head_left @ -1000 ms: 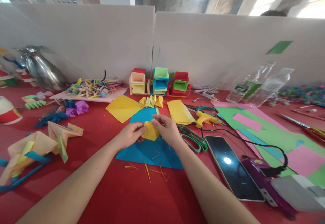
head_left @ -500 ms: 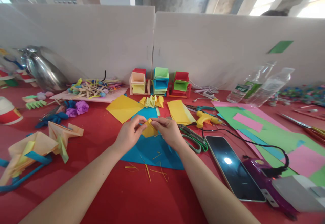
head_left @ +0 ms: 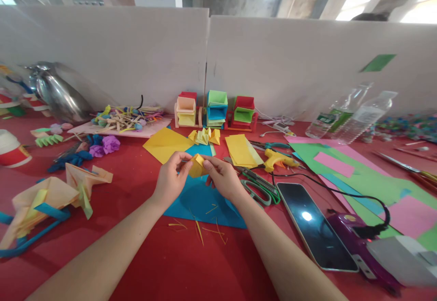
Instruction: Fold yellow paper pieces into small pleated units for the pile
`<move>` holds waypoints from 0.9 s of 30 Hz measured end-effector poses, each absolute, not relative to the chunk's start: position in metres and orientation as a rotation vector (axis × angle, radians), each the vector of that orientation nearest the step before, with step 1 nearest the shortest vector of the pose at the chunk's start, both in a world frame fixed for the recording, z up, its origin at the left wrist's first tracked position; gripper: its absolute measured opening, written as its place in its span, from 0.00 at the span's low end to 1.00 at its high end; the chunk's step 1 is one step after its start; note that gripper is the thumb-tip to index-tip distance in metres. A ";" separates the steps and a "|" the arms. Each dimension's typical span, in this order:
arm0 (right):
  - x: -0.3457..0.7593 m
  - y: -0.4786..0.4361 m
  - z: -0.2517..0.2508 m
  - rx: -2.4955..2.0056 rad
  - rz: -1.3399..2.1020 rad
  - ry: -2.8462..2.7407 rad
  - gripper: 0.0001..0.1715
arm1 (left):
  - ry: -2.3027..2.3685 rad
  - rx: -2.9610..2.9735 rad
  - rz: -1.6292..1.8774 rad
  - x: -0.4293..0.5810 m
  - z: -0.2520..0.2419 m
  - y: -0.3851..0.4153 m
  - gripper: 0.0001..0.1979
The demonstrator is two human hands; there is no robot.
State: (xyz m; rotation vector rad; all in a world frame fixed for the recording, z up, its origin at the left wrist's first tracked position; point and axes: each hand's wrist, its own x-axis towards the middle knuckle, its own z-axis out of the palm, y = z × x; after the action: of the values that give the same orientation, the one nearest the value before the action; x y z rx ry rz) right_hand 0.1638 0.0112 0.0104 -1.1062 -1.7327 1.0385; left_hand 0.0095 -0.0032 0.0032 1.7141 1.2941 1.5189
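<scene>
Holding the small yellow paper (head_left: 197,167) above the blue paper (head_left: 205,201), I have the left hand (head_left: 171,176) and right hand (head_left: 223,176) pinched onto its opposite sides, probably so its folds do not open.

a metal jug (head_left: 61,95), plastic bottles (head_left: 366,116), a phone (head_left: 312,232) (screen dark)

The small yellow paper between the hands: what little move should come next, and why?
Probably a firm pinch along the fold of the small yellow paper: the left hand and right hand both hold it above the blue sheet, its upper edge looks bent over, and the yellow pieces beyond it are sharply creased.
</scene>
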 end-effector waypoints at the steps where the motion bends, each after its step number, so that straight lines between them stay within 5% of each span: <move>1: 0.163 0.011 0.011 -1.092 1.049 -1.728 0.25 | 1.293 1.722 1.519 0.009 0.003 -0.003 0.06; 27: 0.164 0.012 0.008 -1.098 0.872 -1.832 0.21 | 1.279 1.842 1.496 0.007 0.005 -0.001 0.05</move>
State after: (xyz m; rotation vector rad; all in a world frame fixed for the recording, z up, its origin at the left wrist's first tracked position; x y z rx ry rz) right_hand 0.1639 0.0124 0.0084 -1.0984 -1.8320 0.8724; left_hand 0.0073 -0.0014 0.0055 1.8415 1.2789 1.4963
